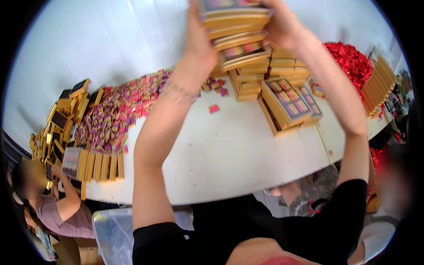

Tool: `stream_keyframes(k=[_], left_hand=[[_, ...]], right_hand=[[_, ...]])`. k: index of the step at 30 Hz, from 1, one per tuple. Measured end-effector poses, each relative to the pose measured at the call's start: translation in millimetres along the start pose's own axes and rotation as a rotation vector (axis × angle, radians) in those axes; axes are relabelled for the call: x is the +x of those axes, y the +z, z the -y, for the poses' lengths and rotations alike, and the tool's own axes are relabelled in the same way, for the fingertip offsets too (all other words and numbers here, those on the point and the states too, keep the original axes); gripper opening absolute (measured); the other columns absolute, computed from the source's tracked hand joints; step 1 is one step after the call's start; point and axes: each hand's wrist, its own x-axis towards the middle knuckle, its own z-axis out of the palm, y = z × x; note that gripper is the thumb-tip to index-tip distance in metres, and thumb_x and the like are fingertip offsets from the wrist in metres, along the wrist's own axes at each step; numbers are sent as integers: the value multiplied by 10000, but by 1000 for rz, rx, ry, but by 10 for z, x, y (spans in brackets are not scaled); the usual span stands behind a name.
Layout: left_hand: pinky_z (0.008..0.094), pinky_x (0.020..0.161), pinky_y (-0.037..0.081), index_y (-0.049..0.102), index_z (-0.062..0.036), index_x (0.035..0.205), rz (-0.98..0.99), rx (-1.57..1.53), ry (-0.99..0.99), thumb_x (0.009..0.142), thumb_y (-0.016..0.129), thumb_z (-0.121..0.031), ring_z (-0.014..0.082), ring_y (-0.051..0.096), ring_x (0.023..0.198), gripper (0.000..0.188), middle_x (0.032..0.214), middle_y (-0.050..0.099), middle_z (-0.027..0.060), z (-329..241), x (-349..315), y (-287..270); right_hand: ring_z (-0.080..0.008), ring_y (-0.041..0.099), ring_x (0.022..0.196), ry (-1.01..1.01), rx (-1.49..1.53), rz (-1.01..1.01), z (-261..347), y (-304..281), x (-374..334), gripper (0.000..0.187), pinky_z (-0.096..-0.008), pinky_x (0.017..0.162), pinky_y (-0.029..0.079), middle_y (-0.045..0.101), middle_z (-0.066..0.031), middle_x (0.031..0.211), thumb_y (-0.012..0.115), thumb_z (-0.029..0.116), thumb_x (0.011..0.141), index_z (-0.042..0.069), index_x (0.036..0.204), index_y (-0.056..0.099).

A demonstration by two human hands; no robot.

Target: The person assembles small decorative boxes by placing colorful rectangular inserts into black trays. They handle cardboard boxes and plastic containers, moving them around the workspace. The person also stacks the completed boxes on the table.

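Both my arms reach up over the far side of the table, lifting a stack of gold boxes (238,31) with clear-windowed tops. My left hand (201,44) presses on the stack's left side, and my right hand (282,28) grips its right side. The stack is slightly blurred; pink and yellow pieces show inside one lower box. Below and behind it, more gold boxes (247,84) stand piled on the table. Nearer, a windowed box (287,101) with several coloured compartments lies tilted on others. One small pink piece (213,108) lies alone on the white tabletop.
A heap of small pink and purple pieces (110,115) spreads along the wall. Gold boxes (99,165) stand in a row at left, beside a jumbled pile (57,119). Red shredded foil (349,62) sits at right. A person (66,216) works at left; a clear bin (115,234) stands below.
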Motion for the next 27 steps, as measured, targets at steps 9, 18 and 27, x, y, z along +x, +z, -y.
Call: stream_keyframes(k=[9, 18, 27], left_hand=[[393, 952, 461, 457, -53, 1324, 125, -181, -385, 964, 283, -563, 266, 538, 1143, 648, 1292, 537, 126, 769, 2002, 574], [415, 994, 392, 472, -4, 1251, -154, 423, -228, 983, 299, -471, 239, 503, 1160, 565, 1228, 548, 132, 1322, 3542, 332], [487, 1002, 320, 398, -18, 1340, 319, 934, -278, 888, 478, -509, 311, 469, 1175, 672, 1297, 487, 190, 1511, 3758, 978]], right_hand=[[-313, 547, 1004, 43, 55, -430, 768, -1763, 968, 425, -494, 888, 429, 622, -144, 1087, 567, 366, 739, 69, 1038, 625], [-226, 545, 993, 92, 117, -544, 870, -3001, 2109, 384, -426, 958, 393, 602, -91, 1074, 627, 378, 785, 84, 1031, 609], [-210, 550, 958, 81, 134, -534, 1146, -3808, 1577, 315, -388, 892, 424, 606, -65, 1030, 653, 345, 770, 105, 973, 631]])
